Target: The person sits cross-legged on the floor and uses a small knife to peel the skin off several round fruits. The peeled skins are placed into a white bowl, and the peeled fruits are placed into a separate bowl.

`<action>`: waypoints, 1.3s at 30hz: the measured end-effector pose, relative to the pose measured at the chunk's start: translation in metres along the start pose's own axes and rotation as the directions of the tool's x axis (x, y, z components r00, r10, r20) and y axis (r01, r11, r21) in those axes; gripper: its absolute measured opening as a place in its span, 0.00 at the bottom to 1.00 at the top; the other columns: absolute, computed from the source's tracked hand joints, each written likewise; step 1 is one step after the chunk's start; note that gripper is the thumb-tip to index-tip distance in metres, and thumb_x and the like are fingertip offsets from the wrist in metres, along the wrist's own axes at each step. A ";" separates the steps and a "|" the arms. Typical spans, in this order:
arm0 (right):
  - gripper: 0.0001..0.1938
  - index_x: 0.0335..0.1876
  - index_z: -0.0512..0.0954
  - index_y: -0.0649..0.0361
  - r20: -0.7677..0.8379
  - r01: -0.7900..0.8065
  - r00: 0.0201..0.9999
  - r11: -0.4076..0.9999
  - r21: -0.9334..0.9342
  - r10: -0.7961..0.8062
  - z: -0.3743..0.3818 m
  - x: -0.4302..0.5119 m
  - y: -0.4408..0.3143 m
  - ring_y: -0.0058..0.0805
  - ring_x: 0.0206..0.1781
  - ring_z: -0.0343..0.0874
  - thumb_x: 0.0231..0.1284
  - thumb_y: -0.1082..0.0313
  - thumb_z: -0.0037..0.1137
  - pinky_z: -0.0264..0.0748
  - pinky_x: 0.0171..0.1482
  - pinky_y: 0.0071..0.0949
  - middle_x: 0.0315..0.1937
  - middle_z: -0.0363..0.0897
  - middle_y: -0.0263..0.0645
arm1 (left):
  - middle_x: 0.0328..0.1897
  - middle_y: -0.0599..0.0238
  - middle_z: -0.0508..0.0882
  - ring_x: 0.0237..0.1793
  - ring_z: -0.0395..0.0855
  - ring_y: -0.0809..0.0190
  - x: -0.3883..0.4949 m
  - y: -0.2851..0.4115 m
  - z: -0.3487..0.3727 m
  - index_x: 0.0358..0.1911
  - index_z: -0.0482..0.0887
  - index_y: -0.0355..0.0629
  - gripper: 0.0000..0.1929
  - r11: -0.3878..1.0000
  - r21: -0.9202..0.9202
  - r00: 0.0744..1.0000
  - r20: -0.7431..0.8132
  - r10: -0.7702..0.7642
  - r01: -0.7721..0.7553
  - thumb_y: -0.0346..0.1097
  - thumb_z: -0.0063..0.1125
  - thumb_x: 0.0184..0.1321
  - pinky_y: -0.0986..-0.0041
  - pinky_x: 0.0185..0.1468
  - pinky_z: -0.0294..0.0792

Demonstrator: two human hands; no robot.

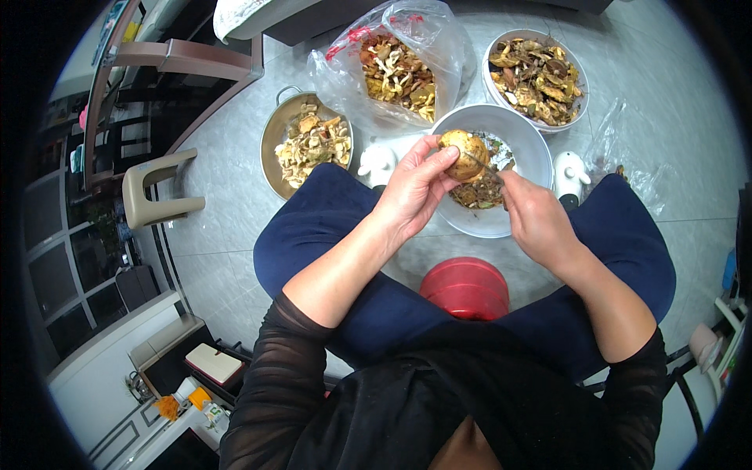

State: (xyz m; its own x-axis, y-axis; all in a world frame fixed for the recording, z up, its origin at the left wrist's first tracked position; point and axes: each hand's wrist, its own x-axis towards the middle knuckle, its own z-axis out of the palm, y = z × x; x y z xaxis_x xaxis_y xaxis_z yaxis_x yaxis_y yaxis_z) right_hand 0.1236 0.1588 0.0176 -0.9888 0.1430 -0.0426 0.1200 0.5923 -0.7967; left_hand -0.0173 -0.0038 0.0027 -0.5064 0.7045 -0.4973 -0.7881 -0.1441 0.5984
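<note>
Between the fingers and thumb of my left hand point(418, 182) is a yellowish-brown mushroom cap point(463, 154). My right hand point(537, 214) grips a small knife point(489, 168); its dark blade lies against the cap's lower right side, and its handle is mostly hidden in the fist. Both hands are above a white plastic bucket point(531, 138) standing on the floor. Dark trimmings and dirt point(479, 194) lie at the bottom of this bucket, with a few green bits among them.
Left stands a metal pan point(270, 153) of pale mushroom pieces. Behind are a clear plastic bag point(452, 53) and a second white bucket point(489, 88), both holding mushrooms. A red round object point(464, 288) sits between my legs; a beige stool point(138, 200) is farther left.
</note>
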 end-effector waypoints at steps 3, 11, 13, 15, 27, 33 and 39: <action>0.08 0.49 0.71 0.68 0.009 -0.076 0.997 0.996 0.041 0.075 -0.003 0.003 0.006 0.61 0.40 0.78 0.68 0.75 0.45 0.72 0.40 0.51 0.36 0.78 0.60 | 0.57 0.60 0.81 0.58 0.80 0.61 0.000 0.002 0.000 0.56 0.73 0.40 0.16 1.000 0.016 1.000 0.012 0.011 -0.011 0.35 0.58 0.68 0.62 0.68 0.69; 0.06 0.47 0.70 0.67 -0.070 -0.019 0.997 0.996 0.083 0.024 -0.007 0.003 0.009 0.62 0.40 0.77 0.68 0.76 0.45 0.70 0.40 0.52 0.33 0.77 0.60 | 0.57 0.62 0.81 0.58 0.80 0.61 -0.001 0.004 -0.003 0.56 0.74 0.44 0.16 1.000 -0.018 0.994 0.112 -0.011 0.013 0.31 0.59 0.66 0.61 0.67 0.69; 0.06 0.47 0.70 0.66 -0.055 -0.043 0.997 0.997 0.059 0.047 -0.007 0.004 0.009 0.61 0.39 0.77 0.69 0.75 0.45 0.70 0.39 0.51 0.31 0.77 0.59 | 0.57 0.62 0.81 0.58 0.80 0.62 0.002 0.004 -0.004 0.56 0.74 0.44 0.17 1.000 0.003 0.988 0.154 -0.010 0.010 0.28 0.61 0.65 0.62 0.66 0.70; 0.06 0.48 0.70 0.66 -0.051 -0.086 0.995 0.994 0.072 0.090 -0.011 0.007 0.012 0.61 0.38 0.76 0.69 0.75 0.45 0.70 0.39 0.50 0.30 0.76 0.58 | 0.57 0.62 0.80 0.58 0.79 0.63 0.001 0.001 -0.003 0.57 0.74 0.44 0.20 0.969 0.230 0.985 0.166 0.054 -0.092 0.26 0.62 0.63 0.64 0.65 0.70; 0.14 0.51 0.76 0.65 0.016 -0.169 0.984 0.919 0.356 0.175 -0.030 0.017 0.007 0.18 0.26 0.69 0.59 0.79 0.59 0.67 0.32 0.21 0.25 0.72 0.32 | 0.52 0.58 0.78 0.53 0.80 0.55 -0.010 0.004 0.009 0.54 0.73 0.39 0.27 0.321 0.764 0.823 0.468 0.322 -0.559 0.28 0.71 0.51 0.68 0.56 0.72; 0.16 0.50 0.78 0.61 -0.002 0.009 1.000 0.968 0.250 -0.008 -0.031 0.018 0.002 0.21 0.31 0.72 0.54 0.81 0.60 0.69 0.34 0.22 0.32 0.75 0.34 | 0.52 0.53 0.78 0.55 0.78 0.46 -0.014 0.000 0.011 0.55 0.70 0.39 0.29 0.264 0.740 0.784 0.559 0.268 -0.618 0.29 0.70 0.50 0.62 0.58 0.71; 0.12 0.45 0.78 0.63 -0.005 0.120 0.992 0.968 0.219 -0.122 -0.027 0.018 0.005 0.30 0.30 0.75 0.54 0.79 0.61 0.71 0.33 0.27 0.32 0.75 0.39 | 0.54 0.57 0.77 0.57 0.78 0.55 -0.015 -0.001 0.007 0.56 0.71 0.38 0.28 0.384 0.771 0.857 0.495 0.142 -0.509 0.29 0.71 0.53 0.66 0.62 0.69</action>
State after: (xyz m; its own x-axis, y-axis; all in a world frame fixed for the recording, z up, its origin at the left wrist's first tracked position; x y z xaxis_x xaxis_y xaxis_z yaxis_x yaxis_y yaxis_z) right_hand 0.1091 0.1855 0.0291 -0.9956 0.0733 0.0581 -0.0223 0.4172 -0.9085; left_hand -0.0065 -0.0094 0.0135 -0.3723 0.9276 -0.0301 0.2249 0.1216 0.9668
